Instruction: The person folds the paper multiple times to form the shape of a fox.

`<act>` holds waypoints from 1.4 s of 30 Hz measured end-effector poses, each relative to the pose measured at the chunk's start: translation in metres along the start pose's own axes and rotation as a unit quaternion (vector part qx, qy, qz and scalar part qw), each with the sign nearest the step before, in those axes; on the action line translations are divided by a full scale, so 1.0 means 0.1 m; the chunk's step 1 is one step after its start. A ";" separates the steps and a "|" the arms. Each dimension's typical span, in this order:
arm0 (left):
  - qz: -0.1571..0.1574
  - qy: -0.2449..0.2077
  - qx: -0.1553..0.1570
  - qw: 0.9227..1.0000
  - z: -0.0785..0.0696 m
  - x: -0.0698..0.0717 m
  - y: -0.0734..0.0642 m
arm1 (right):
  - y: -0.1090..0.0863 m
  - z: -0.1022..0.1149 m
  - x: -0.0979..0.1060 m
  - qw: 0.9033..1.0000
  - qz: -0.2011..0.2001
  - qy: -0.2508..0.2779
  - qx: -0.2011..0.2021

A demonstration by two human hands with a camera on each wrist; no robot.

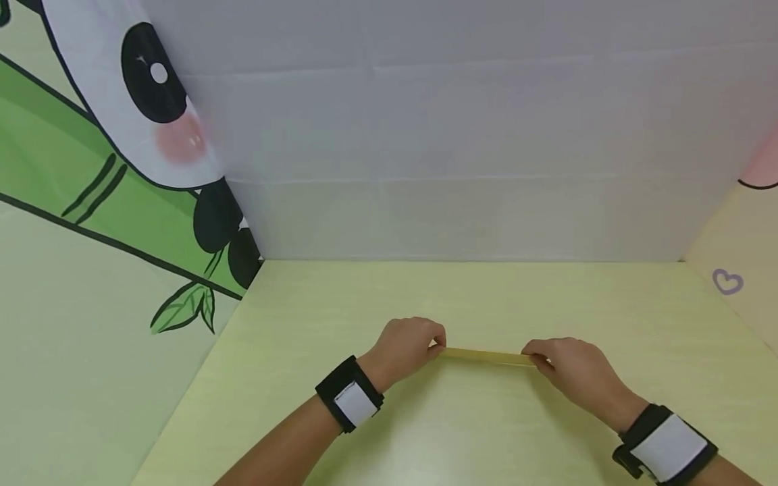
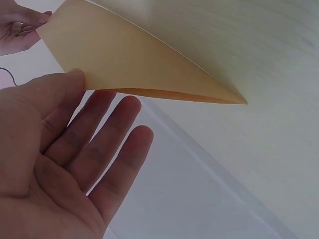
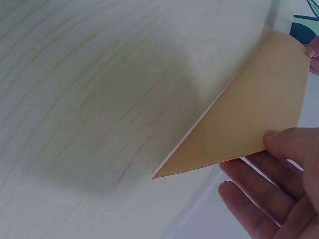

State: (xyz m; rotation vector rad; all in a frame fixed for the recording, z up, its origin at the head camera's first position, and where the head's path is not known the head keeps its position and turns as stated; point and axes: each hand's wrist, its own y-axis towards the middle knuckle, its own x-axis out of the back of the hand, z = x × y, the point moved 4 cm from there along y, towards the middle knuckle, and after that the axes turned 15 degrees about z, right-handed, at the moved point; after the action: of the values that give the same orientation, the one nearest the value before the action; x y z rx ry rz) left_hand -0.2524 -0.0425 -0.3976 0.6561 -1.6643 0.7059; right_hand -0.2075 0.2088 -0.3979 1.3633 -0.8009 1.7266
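A folded sheet of yellow-orange paper [image 1: 484,356] spans the gap between both hands over the table, seen nearly edge-on in the head view. My left hand [image 1: 410,345] pinches its left end between thumb and fingers. At the other end, my right hand [image 1: 574,370] pinches it the same way. In the left wrist view the paper [image 2: 129,62] tapers to a point, and a narrow gap shows between its layers along one edge. The right wrist view shows the paper [image 3: 244,112] slanting down to a pointed corner, the thumb lying on its face.
Beneath the hands lies a pale wood-grain table [image 1: 365,290]. A plain whitish wall panel [image 1: 456,135] rises at its back. To the left stands a panel with a cartoon panda and bamboo [image 1: 55,135]; a purple heart [image 1: 727,282] marks the right panel. Both wrists wear black straps [image 1: 349,395].
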 end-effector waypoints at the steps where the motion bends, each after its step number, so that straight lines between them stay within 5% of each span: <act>1: 0.006 -0.002 -0.003 1.000 -0.01 0.00 0.00 | -0.01 0.00 -0.01 1.000 0.002 0.000 0.000; 18: 0.114 -0.028 -0.077 0.990 -0.15 -0.32 -0.07 | -0.14 0.00 -0.33 0.998 0.060 -0.008 0.029; 29: 0.109 -0.001 -0.099 0.989 -0.21 -0.39 -0.08 | -0.18 0.01 -0.43 0.998 0.051 -0.023 0.040; 42: 0.154 -0.002 -0.094 0.984 -0.22 -0.46 -0.07 | -0.21 0.04 -0.43 0.998 0.049 -0.030 0.036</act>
State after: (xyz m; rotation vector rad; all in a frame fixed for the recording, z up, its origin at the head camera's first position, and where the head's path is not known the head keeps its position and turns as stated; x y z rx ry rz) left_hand -0.2243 -0.0281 -0.4383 0.2676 -1.8296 0.7522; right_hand -0.1818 0.2076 -0.4388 1.4506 -0.8581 1.8126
